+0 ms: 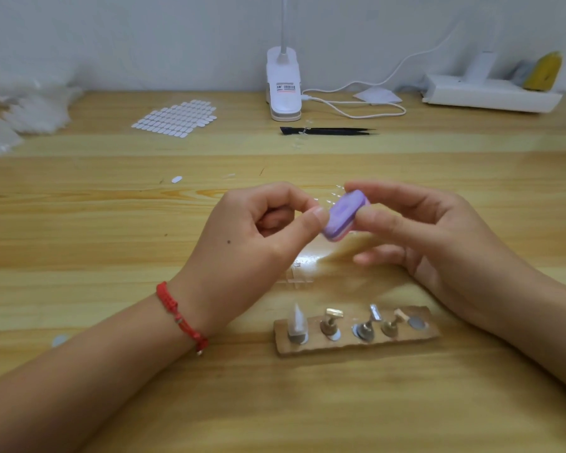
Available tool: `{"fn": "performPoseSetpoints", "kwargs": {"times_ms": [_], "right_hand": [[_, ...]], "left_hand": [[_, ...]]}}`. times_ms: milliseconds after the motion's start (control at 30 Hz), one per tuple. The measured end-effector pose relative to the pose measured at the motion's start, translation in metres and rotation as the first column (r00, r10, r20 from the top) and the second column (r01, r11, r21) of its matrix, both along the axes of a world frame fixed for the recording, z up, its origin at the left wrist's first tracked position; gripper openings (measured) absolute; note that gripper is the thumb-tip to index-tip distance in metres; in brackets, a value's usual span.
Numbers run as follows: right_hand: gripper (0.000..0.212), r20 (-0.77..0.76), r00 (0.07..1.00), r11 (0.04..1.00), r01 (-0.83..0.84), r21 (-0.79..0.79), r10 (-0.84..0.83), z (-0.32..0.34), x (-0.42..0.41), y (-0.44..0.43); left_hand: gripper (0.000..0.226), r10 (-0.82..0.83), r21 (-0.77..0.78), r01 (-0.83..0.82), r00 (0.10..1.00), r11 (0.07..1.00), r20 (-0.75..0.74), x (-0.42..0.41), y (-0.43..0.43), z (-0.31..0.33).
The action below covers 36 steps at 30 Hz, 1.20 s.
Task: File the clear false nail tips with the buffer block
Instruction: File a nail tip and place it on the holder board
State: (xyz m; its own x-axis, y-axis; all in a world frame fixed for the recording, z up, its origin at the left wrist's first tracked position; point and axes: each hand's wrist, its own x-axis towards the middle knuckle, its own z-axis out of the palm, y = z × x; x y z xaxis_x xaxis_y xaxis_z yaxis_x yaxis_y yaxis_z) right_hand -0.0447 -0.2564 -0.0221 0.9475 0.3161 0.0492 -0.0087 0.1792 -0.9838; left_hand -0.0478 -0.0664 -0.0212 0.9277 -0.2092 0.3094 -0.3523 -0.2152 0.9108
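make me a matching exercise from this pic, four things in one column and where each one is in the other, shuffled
Things
1. buffer block
2. clip lamp
3. black tweezers
4. sticker sheet

Places
A. lying flat, back left
B. pinched in the right hand
C. standing at the back, centre
D. lying just in front of the lamp's base

Pairs: 1-B, 2-C, 3-D, 4-A

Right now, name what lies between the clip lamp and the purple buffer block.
In the head view, a black tool lies between them on the table.
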Motion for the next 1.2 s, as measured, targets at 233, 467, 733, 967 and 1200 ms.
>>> {"fn": "performPoseSetpoints", "kwargs": {"times_ms": [233,467,733,967,1200], "right_hand": [[0.035,0.023,0.998,0.996,-0.063,-0.063,0.065,0.001,-0.001,0.001],[0.029,-0.014,1.0,1.0,0.01,0.014,-0.01,0.002,-0.001,0.002],[0.024,-0.01,1.0,0.999,-0.023,0.022,0.023,0.003,0.0,0.002],[0.027,0.019,0.999,0.999,-0.043,0.011,0.043,0.003,0.0,0.002],[0.024,-0.017,0.998,0.997,-0.057,-0.047,0.056,0.004,0.0,0.001]], "left_hand": [[0.014,0.01,0.009,-0.01,1.0,1.0,0.019,0.0,0.001,0.0],[0.014,-0.095,0.055,0.093,0.995,0.994,0.027,-0.002,-0.001,0.0],[0.013,-0.051,0.039,0.047,0.995,0.998,0.087,-0.003,-0.001,0.001],[0.015,0.073,-0.01,-0.072,0.989,0.997,0.132,0.0,0.0,0.002],[0.016,0.304,-0.137,-0.286,0.943,0.948,0.134,0.014,0.017,0.008]]}}
